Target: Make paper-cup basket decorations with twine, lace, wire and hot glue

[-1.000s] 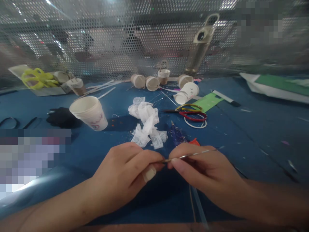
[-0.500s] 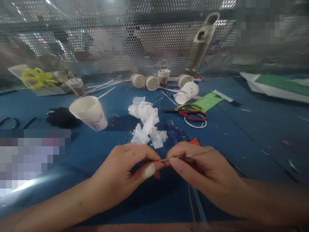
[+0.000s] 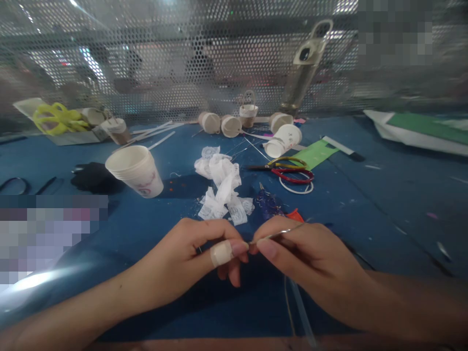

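A thin shiny wire (image 3: 283, 233) runs across the fingers of my right hand (image 3: 314, 263), whose thumb and forefinger are closed on it. My left hand (image 3: 183, 263), with a beige bandage (image 3: 221, 253) round its thumb, pinches the wire's brownish end close to the right fingertips. That end is mostly hidden by the fingers. Below my right hand hang a thin brown string (image 3: 288, 304) and a translucent strip (image 3: 302, 312). Just beyond the hands lie a heap of white lace (image 3: 223, 183) and a dark blue glue gun (image 3: 267, 202) with an orange trigger.
Stacked paper cups (image 3: 139, 173) stand tilted at left. Scissors (image 3: 292, 175) with red and yellow handles lie behind the glue gun, near a green sheet (image 3: 316, 155). Small cup baskets (image 3: 248, 116) and a water bottle (image 3: 302, 73) stand before the perforated metal screen (image 3: 164, 68).
My left hand has turned: its thumb now stretches along to the wire's end and its lower fingers hang down. The wire has tilted up more over my right hand.
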Motion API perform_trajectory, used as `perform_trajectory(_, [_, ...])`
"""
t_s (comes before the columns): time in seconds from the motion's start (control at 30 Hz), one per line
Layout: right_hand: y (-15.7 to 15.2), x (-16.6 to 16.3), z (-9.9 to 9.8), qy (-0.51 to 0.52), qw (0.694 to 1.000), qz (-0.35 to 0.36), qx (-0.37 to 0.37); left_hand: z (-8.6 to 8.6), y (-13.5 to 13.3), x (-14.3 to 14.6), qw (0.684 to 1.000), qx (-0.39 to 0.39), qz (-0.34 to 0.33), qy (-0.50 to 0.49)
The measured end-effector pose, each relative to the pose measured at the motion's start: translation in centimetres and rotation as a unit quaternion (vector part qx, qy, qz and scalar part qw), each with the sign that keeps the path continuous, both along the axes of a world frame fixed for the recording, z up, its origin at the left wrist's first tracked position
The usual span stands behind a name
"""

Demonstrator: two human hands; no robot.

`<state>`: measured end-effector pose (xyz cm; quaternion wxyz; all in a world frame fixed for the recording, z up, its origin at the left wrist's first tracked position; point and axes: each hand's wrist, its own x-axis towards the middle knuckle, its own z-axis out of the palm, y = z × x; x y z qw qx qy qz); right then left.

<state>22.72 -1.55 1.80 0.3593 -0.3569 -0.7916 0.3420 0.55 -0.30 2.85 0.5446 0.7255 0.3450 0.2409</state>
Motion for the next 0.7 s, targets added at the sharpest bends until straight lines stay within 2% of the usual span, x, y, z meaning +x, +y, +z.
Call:
perform_trajectory(0.2, [-0.06, 0.06, -0.23, 0.0, 1.0, 0.012, 0.017, -0.09, -0.1, 0.17, 0.997, 0.041, 0.068, 0.0])
perform_trajectory(0.4, [-0.17, 0.14, -0.01, -0.025, 0.999, 0.035, 0.007, -0.37, -0.05, 0.17, 0.993, 0.093, 0.071, 0.002])
perform_trajectory(0.53, [-0.15, 0.05, 0.26, -0.004, 0.998, 0.059, 0.015, -0.61, -0.2, 0.08, 0.988, 0.134, 0.074, 0.007])
perform_trajectory(0.7, [-0.26, 0.09, 0.07, -0.02, 0.999, 0.042, 0.023, -0.68, -0.28, 0.06, 0.975, 0.215, 0.062, 0.013])
